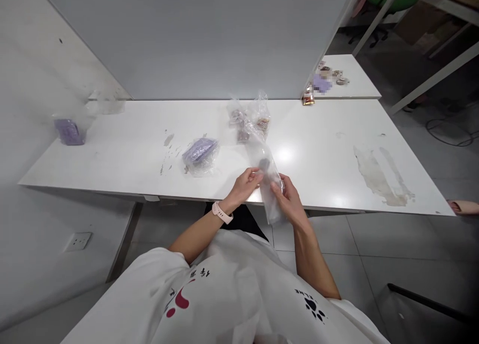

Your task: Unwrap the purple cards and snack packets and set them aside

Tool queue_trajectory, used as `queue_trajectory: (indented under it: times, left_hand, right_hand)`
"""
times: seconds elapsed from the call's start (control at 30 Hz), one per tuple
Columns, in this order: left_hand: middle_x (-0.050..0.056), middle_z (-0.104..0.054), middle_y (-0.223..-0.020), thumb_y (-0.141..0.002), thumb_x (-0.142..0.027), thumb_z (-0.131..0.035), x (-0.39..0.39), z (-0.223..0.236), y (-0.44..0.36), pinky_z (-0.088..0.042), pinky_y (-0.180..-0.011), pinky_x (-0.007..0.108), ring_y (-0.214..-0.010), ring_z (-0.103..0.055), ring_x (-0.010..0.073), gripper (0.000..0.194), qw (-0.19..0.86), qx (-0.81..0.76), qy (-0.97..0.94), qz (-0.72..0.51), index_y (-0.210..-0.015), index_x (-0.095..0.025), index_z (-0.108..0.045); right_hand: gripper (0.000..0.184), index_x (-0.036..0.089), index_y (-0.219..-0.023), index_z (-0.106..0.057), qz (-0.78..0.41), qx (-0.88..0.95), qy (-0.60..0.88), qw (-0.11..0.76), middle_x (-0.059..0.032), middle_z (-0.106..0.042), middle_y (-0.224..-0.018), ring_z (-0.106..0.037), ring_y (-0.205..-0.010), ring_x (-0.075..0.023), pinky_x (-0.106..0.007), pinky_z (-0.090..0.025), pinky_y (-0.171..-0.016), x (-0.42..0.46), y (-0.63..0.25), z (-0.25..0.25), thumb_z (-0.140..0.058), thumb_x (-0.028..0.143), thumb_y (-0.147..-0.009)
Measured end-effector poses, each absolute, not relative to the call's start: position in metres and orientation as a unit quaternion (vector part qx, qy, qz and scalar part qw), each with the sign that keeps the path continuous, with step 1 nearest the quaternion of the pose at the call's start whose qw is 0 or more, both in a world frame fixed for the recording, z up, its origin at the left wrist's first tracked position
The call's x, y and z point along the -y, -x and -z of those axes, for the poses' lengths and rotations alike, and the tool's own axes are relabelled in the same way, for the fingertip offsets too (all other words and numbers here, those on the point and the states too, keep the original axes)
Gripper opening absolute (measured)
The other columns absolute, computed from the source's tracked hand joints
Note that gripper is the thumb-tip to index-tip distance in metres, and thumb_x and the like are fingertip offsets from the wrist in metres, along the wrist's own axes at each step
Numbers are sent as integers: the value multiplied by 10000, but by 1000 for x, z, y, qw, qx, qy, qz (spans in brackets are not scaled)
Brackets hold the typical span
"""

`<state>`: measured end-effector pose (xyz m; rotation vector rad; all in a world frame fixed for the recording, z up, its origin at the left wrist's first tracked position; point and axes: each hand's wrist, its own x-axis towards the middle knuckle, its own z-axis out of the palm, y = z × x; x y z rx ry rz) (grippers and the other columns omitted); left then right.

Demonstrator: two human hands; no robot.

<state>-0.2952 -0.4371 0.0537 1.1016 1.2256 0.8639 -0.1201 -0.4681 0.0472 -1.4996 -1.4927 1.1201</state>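
One long white surface [318,134] runs across the view, with greyish worn patches toward its right end. A grey upright panel [224,40] stands along its far side. Below, the person wears a white shirt [239,284] with printed marks. A long, narrow, translucent bag [274,209] slants over the surface's near edge, its lower end hanging past it, held between two bare hands. The right hand [289,199] pinches the bag's right side, thumb on top; the left hand [245,187] has its thumb and fingers pinched together at the bag's left side. Just beyond the bag's upper end lies a loose group of clear-wrapped items [243,124], brownish in parts. Left of the hands sits a purple pack [200,150] in crinkled clear wrap; another purple bundle [70,132] is well apart, beside the left wall [30,85]. A small reddish-gold packet [309,97] lies near the panel's right end. A pale pink watch [222,213] circles the left wrist. Smallest, a dark roundish object [264,163] shows through the bag.
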Motion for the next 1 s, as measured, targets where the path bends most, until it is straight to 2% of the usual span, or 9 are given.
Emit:
queue_trajectory:
  times: [0.07, 0.13, 0.2, 0.27, 0.4, 0.5, 0.73, 0.9, 1.0]
  left_hand:
    - [102, -633, -1156, -907, -487, -629, 439, -59, 301, -518, -858, 345, -991, -642, 204, 453, 679, -481, -381, -404, -1237, -186, -559]
    - [83, -659, -1114, -872, -501, -680, 440, -62, 307, -522, -819, 313, -941, -654, 188, 429, 730, -431, -316, -426, -1149, -183, -601]
    - [68, -687, -1016, -847, -455, -728, 440, -61, 311, -519, -777, 280, -879, -661, 176, 363, 747, -416, -263, -446, -1045, -166, -633]
    - [61, -700, -909, -838, -354, -753, 440, -55, 315, -524, -765, 276, -822, -669, 172, 278, 744, -438, -207, -460, -987, -146, -645]
    - [61, -704, -838, -837, -217, -742, 438, -42, 315, -545, -817, 320, -787, -686, 178, 187, 747, -440, -141, -478, -972, -121, -654]
    - [63, -706, -824, -830, -222, -753, 437, -37, 309, -544, -861, 345, -832, -699, 198, 185, 767, -408, -136, -475, -949, -120, -655]
    - [48, -708, -964, -795, -290, -803, 440, -40, 292, -499, -902, 304, -908, -669, 163, 284, 725, -432, -211, -493, -998, -155, -658]
    - [53, -719, -1025, -799, -335, -791, 444, -56, 284, -475, -973, 318, -1035, -657, 200, 328, 719, -429, -246, -489, -1064, -174, -682]
    - [78, -730, -967, -877, -450, -687, 447, -66, 284, -505, -958, 352, -1027, -674, 237, 333, 754, -414, -182, -477, -1024, -151, -699]
  right_hand:
    - [603, 278, -1432, -467, -416, 625, 556, 357, -99, -576, -1371, -593, -1138, -265, -399, -523, -886, 471, 133, -52, -522, 595, -921]
    - [674, 316, -1491, -419, -400, 683, 519, 322, -96, -414, -1542, -423, -1380, -309, -475, -452, -1040, 474, 143, -57, -584, 585, -896]
    - [688, 357, -1489, -438, -416, 723, 471, 287, -57, -293, -1623, -252, -1493, -317, -525, -353, -1140, 476, 149, -60, -632, 584, -869]
    - [603, 373, -1437, -512, -458, 706, 453, 295, -32, -296, -1627, -257, -1499, -302, -520, -325, -1169, 476, 150, -59, -619, 584, -882]
    - [542, 295, -1365, -592, -512, 545, 532, 396, -89, -585, -1410, -575, -1245, -268, -474, -472, -1046, 467, 143, -48, -568, 587, -910]
    - [537, 262, -1307, -644, -552, 490, 528, 420, -84, -675, -1289, -642, -1130, -259, -460, -516, -985, 460, 139, -40, -594, 592, -886]
    - [543, 344, -1406, -554, -589, 459, 480, 460, -15, -536, -1481, -493, -1367, -243, -444, -411, -1140, 462, 147, -43, -576, 574, -914]
    - [559, 394, -1469, -461, -562, 538, 470, 417, 18, -421, -1567, -389, -1443, -236, -449, -353, -1182, 466, 150, -55, -552, 550, -940]
    - [523, 406, -1466, -456, -497, 606, 493, 377, 21, -380, -1587, -308, -1484, -254, -484, -370, -1160, 470, 151, -61, -514, 527, -961]
